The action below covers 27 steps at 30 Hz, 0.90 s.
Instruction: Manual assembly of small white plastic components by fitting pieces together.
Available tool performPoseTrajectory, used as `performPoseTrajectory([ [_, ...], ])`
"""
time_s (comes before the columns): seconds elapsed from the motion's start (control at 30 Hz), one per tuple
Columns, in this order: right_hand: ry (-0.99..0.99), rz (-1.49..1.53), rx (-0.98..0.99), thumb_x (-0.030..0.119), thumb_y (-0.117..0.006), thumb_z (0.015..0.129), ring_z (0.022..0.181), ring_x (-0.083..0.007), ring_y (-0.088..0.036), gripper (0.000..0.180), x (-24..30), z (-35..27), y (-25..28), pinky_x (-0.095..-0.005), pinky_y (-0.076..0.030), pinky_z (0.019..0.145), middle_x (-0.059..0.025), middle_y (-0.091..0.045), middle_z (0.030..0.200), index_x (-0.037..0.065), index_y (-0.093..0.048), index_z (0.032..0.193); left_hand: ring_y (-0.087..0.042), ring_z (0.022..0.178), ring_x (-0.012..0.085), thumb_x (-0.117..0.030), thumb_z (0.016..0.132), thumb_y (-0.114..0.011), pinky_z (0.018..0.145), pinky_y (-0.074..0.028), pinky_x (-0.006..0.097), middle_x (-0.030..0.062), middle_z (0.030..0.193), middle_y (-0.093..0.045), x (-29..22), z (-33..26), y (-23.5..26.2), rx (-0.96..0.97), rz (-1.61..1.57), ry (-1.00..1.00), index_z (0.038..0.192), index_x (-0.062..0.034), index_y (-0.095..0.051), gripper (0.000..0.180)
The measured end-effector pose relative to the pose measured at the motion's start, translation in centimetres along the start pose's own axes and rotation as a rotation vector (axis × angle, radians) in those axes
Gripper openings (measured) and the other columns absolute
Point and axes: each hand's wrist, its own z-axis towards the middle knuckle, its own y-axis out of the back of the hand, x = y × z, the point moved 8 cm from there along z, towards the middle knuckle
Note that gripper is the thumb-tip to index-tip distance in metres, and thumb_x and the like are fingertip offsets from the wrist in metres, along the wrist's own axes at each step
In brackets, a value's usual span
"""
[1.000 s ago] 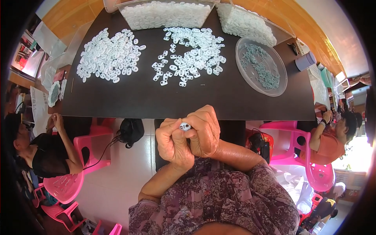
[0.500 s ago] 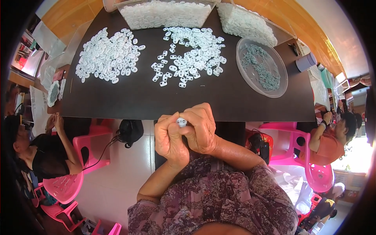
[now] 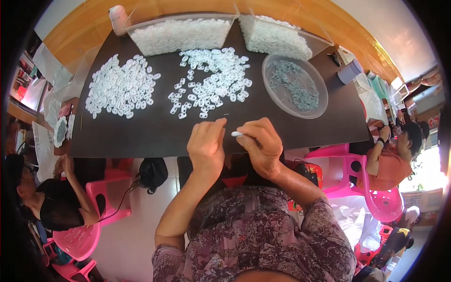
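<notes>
Between the thumb and fingers of my right hand (image 3: pixel 263 144) is a small white oval plastic piece (image 3: pixel 237 134), just over the table's near edge. My left hand (image 3: pixel 206 145) is close beside it, apart from the piece. Its fingers are curled together, and whatever they may hold is hidden. Beyond my hands lies a loose spread of small white plastic pieces (image 3: pixel 216 84), some with two holes. Another heap of white oval pieces (image 3: pixel 123 87) is at the left. A tiny thin metal bit (image 3: pixel 226 114) lies on the dark table (image 3: pixel 141 136) just past my left fingertips.
At the right stands a round clear tray (image 3: pixel 323 101) of small grey-green parts (image 3: pixel 300 91). Two clear bins, the left bin (image 3: pixel 183 35) and the right bin (image 3: pixel 277 40), hold white pieces at the back. People sit on pink chairs at both sides.
My hands have come apart and moved forward over the table edge. The white piece they held together is now in my right hand alone. The view has shifted a little.
</notes>
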Motion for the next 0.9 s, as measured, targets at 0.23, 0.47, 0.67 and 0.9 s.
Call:
performPoseTrajectory([
  [0.23, -0.083, -0.088, -0.067, -0.002, -0.066, 0.074, 0.068, -0.0105, -0.051, 0.018, -2.2, 5.0, 4.7, -0.0232, -0.042, 0.062, -0.0049, -0.056, 0.079, 0.001, -0.062, 0.092, -0.05, 0.074, 0.0304, 0.004, 0.062, -0.058, 0.062, -0.043, 0.04, 0.0131, 0.076, -0.048, 1.6, 1.5, -5.4, 0.22, 0.356, -0.112, 0.074, -0.003, -0.05, 0.016],
  [0.47, -0.168, -0.285, -0.31, 0.012, -0.068, 0.072, 0.07, -0.0253, -0.057, 0.019, -7.0, 16.8, 11.5, -0.0345, -0.045, 0.066, -0.0139, -0.061, 0.076, 0.001, -0.065, 0.087, -0.051, 0.075, 0.0292, 0.002, 0.069, -0.063, 0.063, -0.043, 0.039, 0.01, 0.077, -0.049, 1.0, 1.1, -4.6, 0.23, 0.326, -0.126, 0.085, -0.0032, -0.056, 0.019],
  [0.67, 0.094, -0.718, -0.204, 0.006, -0.065, 0.072, 0.077, -0.0243, -0.061, 0.021, -9.7, 19.1, 9.0, -0.0339, -0.047, 0.07, -0.0135, -0.065, 0.085, 0.002, -0.066, 0.093, -0.055, 0.077, 0.0284, 0.006, 0.068, -0.063, 0.065, -0.046, 0.038, 0.011, 0.082, -0.056, 1.2, 0.7, -3.1, 0.209, 0.23, -0.067, 0.089, -0.0013, -0.06, 0.023],
  [0.9, 0.153, -0.249, 0.353, 0.006, -0.069, 0.068, 0.072, -0.0278, -0.053, 0.015, -7.0, 4.9, -3.1, -0.0362, -0.044, 0.066, -0.0098, -0.058, 0.073, 0.005, -0.064, 0.082, -0.057, 0.074, 0.0282, 0.007, 0.067, -0.064, 0.063, -0.047, 0.036, 0.0109, 0.079, -0.059, 1.0, -0.7, -0.2, 0.129, 0.137, -0.054, 0.086, -0.0004, -0.062, 0.02],
])
